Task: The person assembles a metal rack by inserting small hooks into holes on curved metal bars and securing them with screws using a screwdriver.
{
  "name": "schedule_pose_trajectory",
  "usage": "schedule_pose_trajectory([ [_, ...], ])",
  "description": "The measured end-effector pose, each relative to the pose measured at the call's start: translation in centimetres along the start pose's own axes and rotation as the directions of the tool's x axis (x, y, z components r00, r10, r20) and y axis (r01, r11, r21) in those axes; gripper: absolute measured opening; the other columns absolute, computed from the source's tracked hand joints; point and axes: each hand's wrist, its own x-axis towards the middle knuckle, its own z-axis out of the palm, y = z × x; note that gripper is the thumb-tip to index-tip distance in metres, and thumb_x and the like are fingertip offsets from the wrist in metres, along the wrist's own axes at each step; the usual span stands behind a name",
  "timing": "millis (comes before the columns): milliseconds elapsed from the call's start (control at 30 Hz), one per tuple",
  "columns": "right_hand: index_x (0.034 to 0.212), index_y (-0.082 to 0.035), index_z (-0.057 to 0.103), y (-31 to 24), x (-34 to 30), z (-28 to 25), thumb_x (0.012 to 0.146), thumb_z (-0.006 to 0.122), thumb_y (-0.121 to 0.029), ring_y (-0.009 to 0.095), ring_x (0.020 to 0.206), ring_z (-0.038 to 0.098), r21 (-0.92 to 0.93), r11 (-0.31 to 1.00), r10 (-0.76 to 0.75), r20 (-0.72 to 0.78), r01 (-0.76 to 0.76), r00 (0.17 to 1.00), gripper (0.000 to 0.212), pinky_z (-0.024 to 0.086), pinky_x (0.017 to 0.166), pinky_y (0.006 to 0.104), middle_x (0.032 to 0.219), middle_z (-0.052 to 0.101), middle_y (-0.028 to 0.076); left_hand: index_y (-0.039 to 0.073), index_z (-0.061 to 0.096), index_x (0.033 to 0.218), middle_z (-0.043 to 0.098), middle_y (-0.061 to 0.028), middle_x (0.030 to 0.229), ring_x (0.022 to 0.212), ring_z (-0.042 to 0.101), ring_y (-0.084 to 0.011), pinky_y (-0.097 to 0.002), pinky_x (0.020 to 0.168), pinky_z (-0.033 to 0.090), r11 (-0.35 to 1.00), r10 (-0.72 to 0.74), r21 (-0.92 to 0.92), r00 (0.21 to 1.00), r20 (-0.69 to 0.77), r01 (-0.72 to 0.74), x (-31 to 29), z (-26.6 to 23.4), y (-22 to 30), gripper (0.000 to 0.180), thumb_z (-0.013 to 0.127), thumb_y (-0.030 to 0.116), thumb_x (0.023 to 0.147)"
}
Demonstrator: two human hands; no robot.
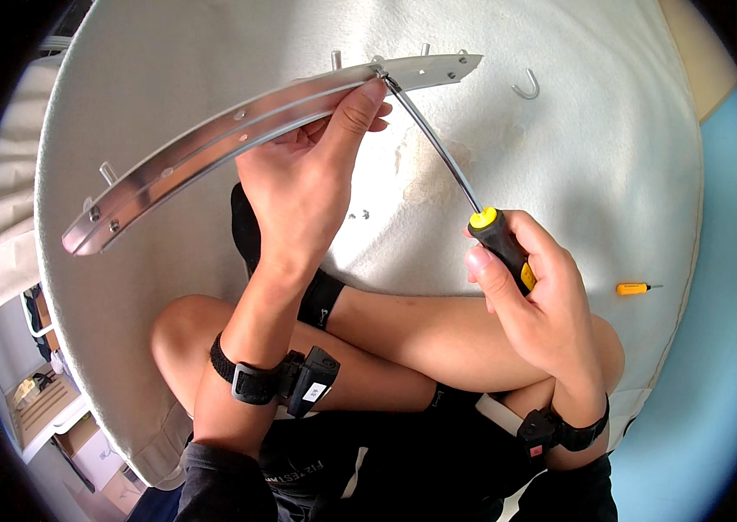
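Note:
My left hand is closed around a long silver metal rail, which is held up at a slant. Its thumb presses near a screw at the upper right part of the rail. Short metal hook ends stick out along the rail's far edge. In my right hand is a screwdriver, gripped by its black and yellow handle. The shaft runs up and left, and its tip meets the rail at the screw beside my left thumb. Whether the tip sits in the screw head is too small to tell.
On the whitish padded surface lie a loose silver hook at the upper right and small dark screws near the middle. A small yellow screwdriver rests at the right. My crossed legs are close below my hands.

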Motion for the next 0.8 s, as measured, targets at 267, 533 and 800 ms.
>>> schedule_pose_trajectory([
  [267,0.101,0.001,0.052,0.4,0.0,0.5,0.088,0.067,-0.024,0.014,0.064,0.057,0.157,0.984,-0.07,-0.091,0.084,0.993,0.032,0.043,0.058,0.026,0.073,0.06,0.009,-0.004,0.068,0.099,0.068,-0.0082,0.084,0.077,0.064,-0.013,-0.0246,0.071,0.054,0.987,0.141,0.077,0.989,0.04,-0.143,0.2,-0.4,-0.1,0.015,0.068,0.002,0.085],
  [533,0.096,0.0,0.052,0.2,0.1,0.1,0.084,0.071,-0.018,0.008,0.066,0.056,0.176,0.983,-0.034,-0.051,0.043,0.998,0.029,0.041,0.058,0.0215,0.076,0.061,0.006,-0.001,0.068,0.1,0.068,-0.0116,0.086,0.074,0.064,-0.0175,-0.0254,0.067,0.052,0.839,0.414,0.322,0.899,0.144,-0.438,1.3,-1.7,-0.9,0.019,0.069,-0.002,0.08],
  [800,0.1,0.001,0.058,1.4,0.9,1.0,0.085,0.07,-0.018,0.013,0.064,0.058,0.06,0.97,-0.217,-0.205,0.234,0.954,0.027,0.045,0.058,0.0246,0.075,0.062,0.008,0.0,0.069,0.097,0.069,-0.0116,0.086,0.073,0.066,-0.0181,-0.0255,0.067,0.053,0.7,0.545,0.448,0.821,0.169,-0.556,1.4,-1.9,1.2,0.019,0.07,-0.003,0.078],
])
